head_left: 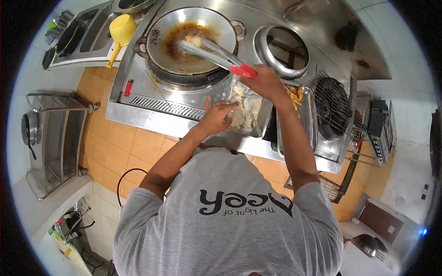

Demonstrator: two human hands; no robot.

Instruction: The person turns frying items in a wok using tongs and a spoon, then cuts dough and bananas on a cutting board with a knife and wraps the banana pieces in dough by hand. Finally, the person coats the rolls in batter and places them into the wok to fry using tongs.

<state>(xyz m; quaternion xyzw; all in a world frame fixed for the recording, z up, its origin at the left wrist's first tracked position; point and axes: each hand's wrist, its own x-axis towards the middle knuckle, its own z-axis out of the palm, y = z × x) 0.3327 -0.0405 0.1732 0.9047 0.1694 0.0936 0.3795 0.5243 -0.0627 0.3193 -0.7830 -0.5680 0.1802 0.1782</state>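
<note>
My right hand is closed on metal tongs by their red grips. The tongs reach over a wide two-handled wok, and a yellowish piece of food is at their tips above brown, oily liquid. My left hand has its fingers apart, at the left side of a rectangular metal container. Pale, coated pieces lie in that container. To its right is a metal tray with fried food in it, partly hidden by my right forearm.
A round metal pan or lid lies right of the wok. Farther right is a black burner under a wire grate. A red lighter lies at the stove's left. Beyond are a yellow dipper, a sink and a metal rack.
</note>
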